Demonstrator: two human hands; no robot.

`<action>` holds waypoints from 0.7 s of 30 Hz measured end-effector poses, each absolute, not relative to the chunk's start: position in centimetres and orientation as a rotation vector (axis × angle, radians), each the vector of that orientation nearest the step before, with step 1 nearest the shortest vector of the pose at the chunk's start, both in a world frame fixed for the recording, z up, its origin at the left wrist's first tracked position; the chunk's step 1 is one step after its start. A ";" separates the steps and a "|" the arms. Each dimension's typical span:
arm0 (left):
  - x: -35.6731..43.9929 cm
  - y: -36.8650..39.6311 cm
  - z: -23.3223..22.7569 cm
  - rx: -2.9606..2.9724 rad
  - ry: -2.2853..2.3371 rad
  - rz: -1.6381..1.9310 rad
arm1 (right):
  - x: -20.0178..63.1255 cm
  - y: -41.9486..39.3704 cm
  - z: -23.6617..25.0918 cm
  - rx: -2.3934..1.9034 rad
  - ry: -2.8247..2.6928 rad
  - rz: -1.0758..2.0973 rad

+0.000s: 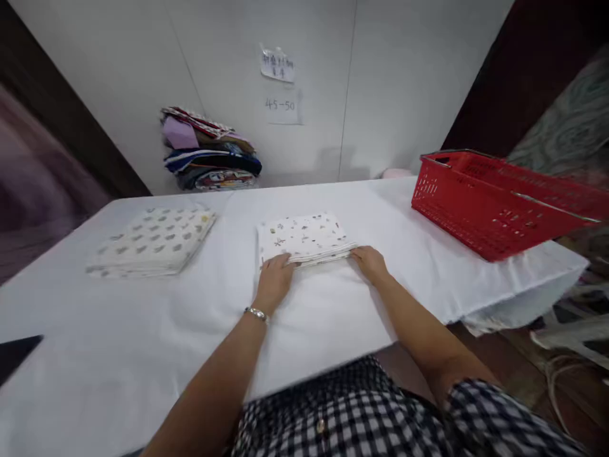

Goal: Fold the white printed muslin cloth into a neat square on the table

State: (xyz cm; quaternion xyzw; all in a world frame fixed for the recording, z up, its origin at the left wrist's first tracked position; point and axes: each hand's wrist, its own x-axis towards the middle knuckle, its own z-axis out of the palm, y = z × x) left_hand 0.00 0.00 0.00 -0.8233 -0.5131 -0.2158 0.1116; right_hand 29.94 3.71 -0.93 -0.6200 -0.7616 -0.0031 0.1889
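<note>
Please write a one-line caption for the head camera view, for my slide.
Both hands, left hand and right hand, rest on the near edge of a folded patterned cloth on a white table.

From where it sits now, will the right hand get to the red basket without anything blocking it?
Probably yes. The right hand rests at the folded cloth's near edge, and only bare white table lies between it and the red basket, though that looks a long stretch.

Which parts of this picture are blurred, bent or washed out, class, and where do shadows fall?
Head view: the left edge smears into purple-brown blur; wide-angle distortion bows the red basket and table edges; the white tablecloth is bright, nearly featureless; soft shadows sit under the left hand, right hand and folded patterned cloth; the wall notes are illegible.
</note>
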 end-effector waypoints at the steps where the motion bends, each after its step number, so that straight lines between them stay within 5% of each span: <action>1: 0.0 0.1 0.0 -2.423 -1.497 -0.639 | 30.2 3.6 -1.0 -1.737 -2.134 0.003; 12: 0.0 0.6 -0.5 -2.465 -1.457 -0.837 | 30.6 3.0 -1.3 -1.512 -1.774 -0.049; 21: 0.1 0.4 0.1 -2.509 -1.526 -0.793 | 29.6 4.2 -2.1 -1.246 -2.087 -0.103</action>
